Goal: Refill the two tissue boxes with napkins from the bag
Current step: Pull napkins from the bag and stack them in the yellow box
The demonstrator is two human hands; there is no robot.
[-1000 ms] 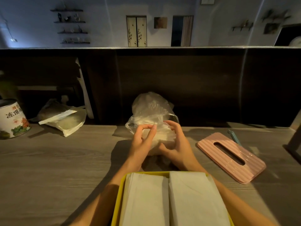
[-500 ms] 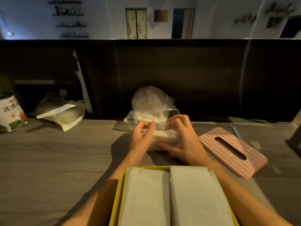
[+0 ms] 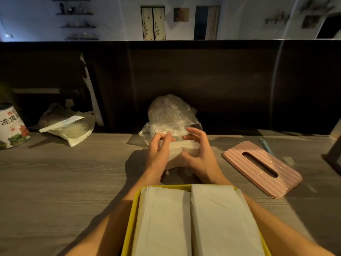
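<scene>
Just beyond the filled yellow box, both hands had closed tighter; left hand and right hand clamped the napkin stack inside the clear bag, probably ready to draw it out.

Two napkin stacks, two bags, one lid, one tin
</scene>
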